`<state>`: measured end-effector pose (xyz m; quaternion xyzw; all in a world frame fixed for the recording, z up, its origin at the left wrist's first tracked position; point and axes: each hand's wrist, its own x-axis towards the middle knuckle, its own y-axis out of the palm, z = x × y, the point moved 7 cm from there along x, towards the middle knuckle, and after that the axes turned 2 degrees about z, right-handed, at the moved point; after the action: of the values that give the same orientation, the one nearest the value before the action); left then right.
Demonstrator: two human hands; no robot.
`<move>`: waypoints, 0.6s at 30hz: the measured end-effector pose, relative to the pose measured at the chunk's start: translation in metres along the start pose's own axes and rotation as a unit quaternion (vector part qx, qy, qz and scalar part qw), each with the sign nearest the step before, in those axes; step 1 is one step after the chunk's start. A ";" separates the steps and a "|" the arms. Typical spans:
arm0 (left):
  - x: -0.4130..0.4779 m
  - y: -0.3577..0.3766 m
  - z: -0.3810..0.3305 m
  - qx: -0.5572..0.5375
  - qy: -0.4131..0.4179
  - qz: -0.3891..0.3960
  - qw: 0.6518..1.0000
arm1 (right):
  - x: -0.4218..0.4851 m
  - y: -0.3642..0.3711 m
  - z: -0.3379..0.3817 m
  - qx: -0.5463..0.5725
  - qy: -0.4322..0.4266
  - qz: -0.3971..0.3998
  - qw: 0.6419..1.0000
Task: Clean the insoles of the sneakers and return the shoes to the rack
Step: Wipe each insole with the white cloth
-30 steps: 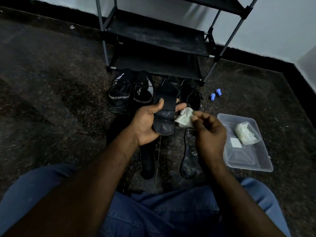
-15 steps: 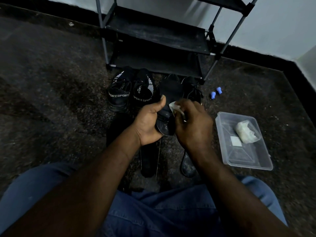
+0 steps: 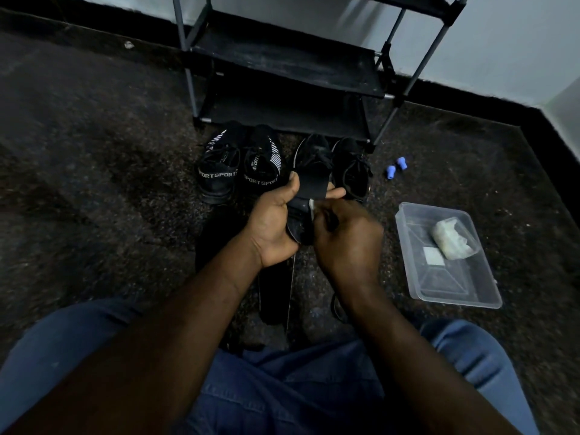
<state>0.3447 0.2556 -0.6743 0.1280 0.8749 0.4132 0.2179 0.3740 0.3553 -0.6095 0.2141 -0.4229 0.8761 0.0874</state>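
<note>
My left hand (image 3: 276, 227) holds a black insole (image 3: 309, 186) from below, thumb on its left edge and fingertips showing at its right edge. My right hand (image 3: 346, 240) presses a white wipe (image 3: 311, 206) against the insole's near end; only a sliver of the wipe shows. Two black sneakers marked SPORT (image 3: 219, 171) (image 3: 262, 171) stand on the floor beyond my hands, with two plain black sneakers (image 3: 314, 152) (image 3: 353, 171) to their right. More dark insoles (image 3: 274, 293) lie on the floor under my arms.
A black shoe rack (image 3: 282, 67) with grey poles stands against the wall behind the shoes. A clear plastic tub (image 3: 489, 296) at the right holds a white wad and a small white square. Two small blue caps (image 3: 395, 167) lie near the rack's right leg.
My right hand brought the wipe from beside the insole onto it and has slid toward the near end. The left hand keeps hold of the insole.
</note>
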 end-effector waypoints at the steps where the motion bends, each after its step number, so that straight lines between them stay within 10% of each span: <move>1: -0.001 0.001 -0.001 -0.001 0.002 -0.004 1.000 | 0.007 -0.001 0.000 0.001 0.001 -0.008 1.000; 18: 0.000 -0.010 -0.010 -0.015 0.097 -0.065 0.993 | -0.035 0.022 0.019 0.137 0.083 0.042 0.986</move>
<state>0.3393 0.2429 -0.6761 0.0270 0.8919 0.4221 0.1603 0.4036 0.3276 -0.6305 0.1326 -0.2991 0.9433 0.0554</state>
